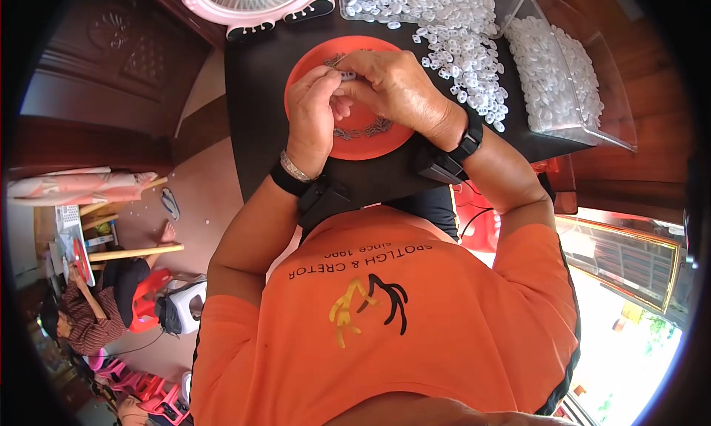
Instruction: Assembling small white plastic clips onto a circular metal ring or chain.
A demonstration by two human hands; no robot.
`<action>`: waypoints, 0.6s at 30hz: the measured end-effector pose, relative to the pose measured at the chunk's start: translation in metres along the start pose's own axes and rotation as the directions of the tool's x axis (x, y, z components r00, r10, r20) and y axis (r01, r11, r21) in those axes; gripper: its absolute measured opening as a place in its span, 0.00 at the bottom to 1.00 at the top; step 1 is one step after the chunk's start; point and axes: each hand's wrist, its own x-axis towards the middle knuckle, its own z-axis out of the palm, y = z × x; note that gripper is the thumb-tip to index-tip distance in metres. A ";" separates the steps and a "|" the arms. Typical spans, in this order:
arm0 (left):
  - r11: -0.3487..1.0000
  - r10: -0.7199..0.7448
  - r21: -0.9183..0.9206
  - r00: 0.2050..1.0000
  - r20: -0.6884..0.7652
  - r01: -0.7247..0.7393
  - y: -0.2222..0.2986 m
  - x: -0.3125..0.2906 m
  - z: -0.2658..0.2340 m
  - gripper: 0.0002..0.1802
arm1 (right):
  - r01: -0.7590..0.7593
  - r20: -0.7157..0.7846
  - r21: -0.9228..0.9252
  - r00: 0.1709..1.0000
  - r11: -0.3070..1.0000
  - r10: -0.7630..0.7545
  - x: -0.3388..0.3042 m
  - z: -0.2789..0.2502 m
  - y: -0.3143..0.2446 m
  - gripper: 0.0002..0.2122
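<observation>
Above an orange round plate (pixel 355 146), my two hands meet with fingertips close together. Between them sit small whitish pieces with dark spots (pixel 347 76), like the loose oval ones on the table. My left hand (pixel 312 115) is closed, its thumb and forefinger pinching these pieces from the left. From the right, my right hand (pixel 406 89) is closed too, thumb and forefinger at the same pieces; anything thinner in its grip is too small to make out. Small grey metal pins (pixel 374 127) lie in a ring on the plate, partly hidden under my hands.
The plate stands on a dark table (pixel 255 122). Many white oval pieces (pixel 465 67) spill from a clear tray (pixel 418 18) at the back. A second clear bin (pixel 555 78) of them stands right. A pink fan (pixel 255 7) stands back left. Another person (pixel 92 307) sits at far left.
</observation>
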 end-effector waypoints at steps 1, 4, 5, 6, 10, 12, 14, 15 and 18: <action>1.000 -0.001 0.000 1.000 -0.004 0.001 0.000 0.000 0.000 0.11 | -0.002 -0.002 -0.001 1.000 1.000 0.002 0.000 0.000 -0.001 0.09; 1.000 0.012 0.015 1.000 0.010 -0.012 0.002 -0.002 0.000 0.11 | 0.004 -0.025 0.003 1.000 1.000 -0.004 0.000 0.002 -0.001 0.08; 0.999 0.016 0.030 1.000 0.007 -0.016 0.003 -0.002 0.001 0.11 | 0.012 -0.048 0.004 0.999 1.000 -0.012 0.001 0.003 -0.001 0.06; 0.999 0.020 0.046 1.000 0.005 -0.020 0.004 -0.003 0.001 0.11 | 0.012 -0.047 0.004 0.999 1.000 -0.011 0.000 0.004 -0.001 0.06; 0.994 0.038 0.101 0.999 0.025 -0.040 0.004 -0.004 0.001 0.13 | 0.065 -0.076 -0.041 0.995 0.997 -0.068 -0.001 0.006 0.000 0.07; 0.997 0.064 0.034 0.998 -0.002 -0.064 0.004 -0.002 0.002 0.12 | 0.072 -0.091 -0.043 0.993 0.997 -0.075 0.002 0.001 0.002 0.07; 0.994 0.092 0.053 0.996 0.004 -0.092 0.008 -0.003 0.001 0.13 | 0.185 -0.131 -0.105 0.971 0.977 -0.198 0.009 -0.012 0.002 0.08; 0.991 0.113 0.075 0.993 0.011 -0.114 0.009 -0.003 0.001 0.13 | 0.041 -0.228 -0.159 0.971 0.986 -0.077 0.009 -0.024 0.002 0.09; 0.995 0.090 0.036 0.996 0.019 -0.090 0.010 0.002 0.000 0.13 | -0.347 -0.622 -0.523 0.780 0.778 -0.070 0.007 -0.103 0.020 0.08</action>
